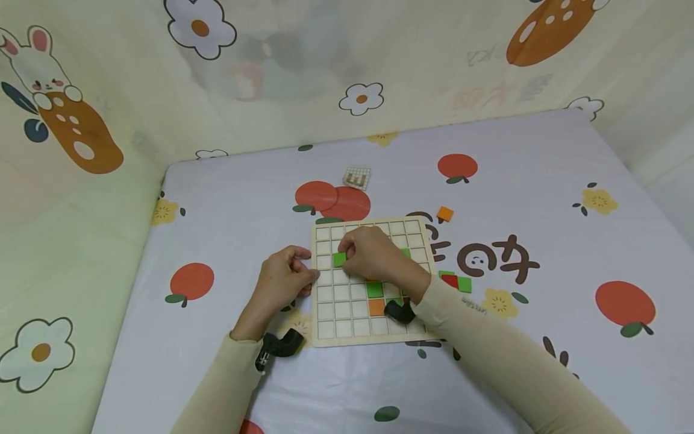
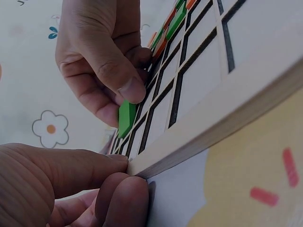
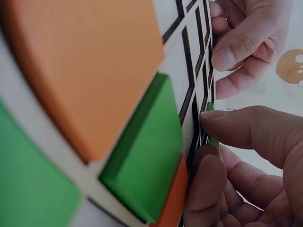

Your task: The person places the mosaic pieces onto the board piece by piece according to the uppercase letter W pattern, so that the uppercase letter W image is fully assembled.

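Note:
A wooden grid board (image 1: 352,343) lies on the table, divided into square cells. My right hand (image 1: 374,250) reaches over it and pinches a green tile (image 1: 339,260) between thumb and fingers, near the upper left cells. That tile (image 2: 126,119) stands tilted against the grid in the left wrist view. At the board's left edge my left hand (image 1: 282,277) grips the rim, thumb (image 2: 102,163) at the top edge and fingers below. Green and orange tiles sit in cells under the right forearm, among them a green one (image 1: 375,290) and an orange one (image 1: 376,307).
Right of the board lie loose tiles, including a red one (image 1: 449,281) and a green one (image 1: 464,284). A lone orange tile (image 1: 445,214) is farther back. Behind the board rests a small patterned grid card (image 1: 356,177). The tablecloth (image 1: 228,229) carries printed fruit and flowers.

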Demonstrator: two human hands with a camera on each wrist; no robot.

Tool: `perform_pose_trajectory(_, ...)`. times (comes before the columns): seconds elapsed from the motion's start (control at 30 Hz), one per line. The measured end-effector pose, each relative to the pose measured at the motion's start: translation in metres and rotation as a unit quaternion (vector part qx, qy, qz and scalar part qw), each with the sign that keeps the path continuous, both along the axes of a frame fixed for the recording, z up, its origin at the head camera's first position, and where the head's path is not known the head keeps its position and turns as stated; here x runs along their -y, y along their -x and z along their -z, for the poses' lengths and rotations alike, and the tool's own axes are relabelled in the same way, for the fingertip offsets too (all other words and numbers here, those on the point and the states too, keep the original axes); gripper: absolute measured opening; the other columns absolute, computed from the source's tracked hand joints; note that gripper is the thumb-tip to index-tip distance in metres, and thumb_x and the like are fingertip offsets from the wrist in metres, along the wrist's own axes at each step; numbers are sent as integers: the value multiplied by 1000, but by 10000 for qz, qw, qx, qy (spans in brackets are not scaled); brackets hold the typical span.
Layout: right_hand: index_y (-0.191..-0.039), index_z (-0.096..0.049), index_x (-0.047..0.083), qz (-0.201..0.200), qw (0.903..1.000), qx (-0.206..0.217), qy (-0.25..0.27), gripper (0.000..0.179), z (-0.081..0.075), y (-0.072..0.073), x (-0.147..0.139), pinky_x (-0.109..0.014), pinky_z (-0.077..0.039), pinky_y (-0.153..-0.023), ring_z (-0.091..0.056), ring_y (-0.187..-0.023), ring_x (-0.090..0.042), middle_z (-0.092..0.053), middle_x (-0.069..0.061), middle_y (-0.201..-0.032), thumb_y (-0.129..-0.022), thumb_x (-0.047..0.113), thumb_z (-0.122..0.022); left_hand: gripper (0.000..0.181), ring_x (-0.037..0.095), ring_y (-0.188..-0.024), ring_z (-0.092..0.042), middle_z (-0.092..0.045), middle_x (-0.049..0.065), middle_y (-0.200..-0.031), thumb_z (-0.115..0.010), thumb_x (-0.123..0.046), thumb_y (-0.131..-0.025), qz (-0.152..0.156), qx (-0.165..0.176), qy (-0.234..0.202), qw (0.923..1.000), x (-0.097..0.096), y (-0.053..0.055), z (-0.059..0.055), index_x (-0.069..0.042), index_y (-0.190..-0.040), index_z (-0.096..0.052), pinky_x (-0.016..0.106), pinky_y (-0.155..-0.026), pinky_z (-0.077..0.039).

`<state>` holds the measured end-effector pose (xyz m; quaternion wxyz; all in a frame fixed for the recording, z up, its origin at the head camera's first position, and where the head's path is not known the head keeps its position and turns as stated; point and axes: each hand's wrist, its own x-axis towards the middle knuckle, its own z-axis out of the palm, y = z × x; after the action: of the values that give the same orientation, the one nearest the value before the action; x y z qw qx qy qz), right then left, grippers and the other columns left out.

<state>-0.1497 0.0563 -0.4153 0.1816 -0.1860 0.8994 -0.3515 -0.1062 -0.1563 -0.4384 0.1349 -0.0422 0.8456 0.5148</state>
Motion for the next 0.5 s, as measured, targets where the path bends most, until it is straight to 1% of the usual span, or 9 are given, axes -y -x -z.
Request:
perform_pose_trajectory(0.23,-103,-77,3,-10,9998,-137,-111,23,-1,-2,2,-28,-50,-70,-58,-75,-14,-66,-1,-78,-80,1,-72,36,16,-57,-66,-66,9,-80,-79,-7,-90,15,-19,65,10000,0,0,1,-1,-122,-64,27,-54,-55)
perform_pose_trajectory(0.5,-103,-78,3,49,9998,-152,-92,23,-1,-2,2,-28,-51,-72,-59,-77,-15,-67,0,-79,-81,1,-73,36,17,-56,-66,-65,9,-79,-79,-7,-90,2,-50,86,10000,0,0,3,-1,-122,-65,27,-53,-54)
